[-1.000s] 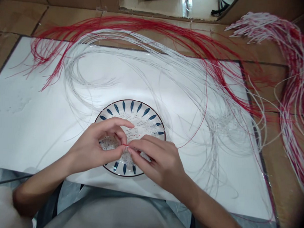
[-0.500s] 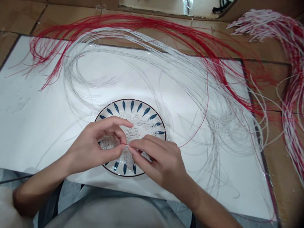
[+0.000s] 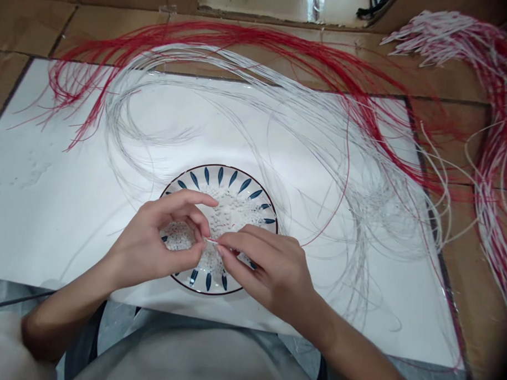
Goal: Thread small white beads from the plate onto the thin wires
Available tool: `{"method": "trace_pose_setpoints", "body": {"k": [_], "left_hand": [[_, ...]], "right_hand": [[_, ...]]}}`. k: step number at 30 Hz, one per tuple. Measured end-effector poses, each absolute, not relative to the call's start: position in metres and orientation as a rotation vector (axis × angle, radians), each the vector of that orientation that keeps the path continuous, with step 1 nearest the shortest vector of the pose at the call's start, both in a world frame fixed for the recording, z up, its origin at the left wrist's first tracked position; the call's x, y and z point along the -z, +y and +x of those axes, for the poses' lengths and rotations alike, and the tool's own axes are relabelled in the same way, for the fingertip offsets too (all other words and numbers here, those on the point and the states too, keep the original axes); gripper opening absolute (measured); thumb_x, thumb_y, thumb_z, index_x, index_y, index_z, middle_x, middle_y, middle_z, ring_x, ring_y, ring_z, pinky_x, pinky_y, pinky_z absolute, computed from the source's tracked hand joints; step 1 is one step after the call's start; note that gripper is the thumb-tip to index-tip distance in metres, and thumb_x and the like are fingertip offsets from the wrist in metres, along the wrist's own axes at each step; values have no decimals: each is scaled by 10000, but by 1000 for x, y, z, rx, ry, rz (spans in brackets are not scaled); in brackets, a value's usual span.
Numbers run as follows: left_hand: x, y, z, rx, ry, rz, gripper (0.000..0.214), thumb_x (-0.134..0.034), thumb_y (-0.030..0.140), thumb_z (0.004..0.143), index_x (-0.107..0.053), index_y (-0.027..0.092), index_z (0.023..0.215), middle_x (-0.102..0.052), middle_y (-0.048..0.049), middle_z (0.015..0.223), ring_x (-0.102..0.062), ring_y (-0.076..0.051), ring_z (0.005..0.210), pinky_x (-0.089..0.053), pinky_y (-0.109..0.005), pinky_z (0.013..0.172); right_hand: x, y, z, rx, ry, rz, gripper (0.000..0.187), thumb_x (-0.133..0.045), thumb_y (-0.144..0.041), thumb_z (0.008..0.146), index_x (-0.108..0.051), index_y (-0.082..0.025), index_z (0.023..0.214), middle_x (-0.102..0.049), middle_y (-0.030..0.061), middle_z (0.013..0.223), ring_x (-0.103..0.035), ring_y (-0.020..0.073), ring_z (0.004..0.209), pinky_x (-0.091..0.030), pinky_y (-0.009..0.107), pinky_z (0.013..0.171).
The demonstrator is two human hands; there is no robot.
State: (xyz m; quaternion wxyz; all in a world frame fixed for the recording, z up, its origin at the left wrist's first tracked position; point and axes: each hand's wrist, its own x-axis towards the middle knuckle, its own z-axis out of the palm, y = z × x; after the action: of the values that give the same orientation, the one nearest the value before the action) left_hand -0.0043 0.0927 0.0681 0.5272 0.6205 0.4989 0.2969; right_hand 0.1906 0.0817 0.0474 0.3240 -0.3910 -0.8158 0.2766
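Wire end pinched between your left grip and your right grip, both clenched on it with thumb and fingers, directly over the blue-leaf ceramic plate. Both grips hover above the plate's center, and small white beads lie heaped across the plate beneath them. A thin red wire arcs away to the right of the plate. Loose red wires and pale white wires sweep around the plate's far side, across the white sheet under the plate and onto the cardboard. A red-and-white wire bundle lies farther right of the plate, well apart from it
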Motion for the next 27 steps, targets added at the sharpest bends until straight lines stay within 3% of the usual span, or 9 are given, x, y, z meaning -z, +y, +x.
{"method": "trace_pose_setpoints", "body": {"k": [11,27], "left_hand": [[-68,91,-7,-669,1131,1483,324,-598,128,818,-556,230,1122,-647,26,771,-615,-93,728,-508,-207,727],[-69,94,-8,-716,1284,1266,292,-652,157,770,-585,192,1052,-641,1,704,-579,-107,633,-492,-223,612]], "right_hand": [[-45,81,192,-765,-2159,-1019,99,-571,-180,888,-657,-133,898,-623,4,710,-540,84,601,-400,204,542],[-45,85,197,-669,-2185,-1026,101,-560,-169,901,-653,-131,909,-680,15,743,-604,97,636,-476,205,581]]}}
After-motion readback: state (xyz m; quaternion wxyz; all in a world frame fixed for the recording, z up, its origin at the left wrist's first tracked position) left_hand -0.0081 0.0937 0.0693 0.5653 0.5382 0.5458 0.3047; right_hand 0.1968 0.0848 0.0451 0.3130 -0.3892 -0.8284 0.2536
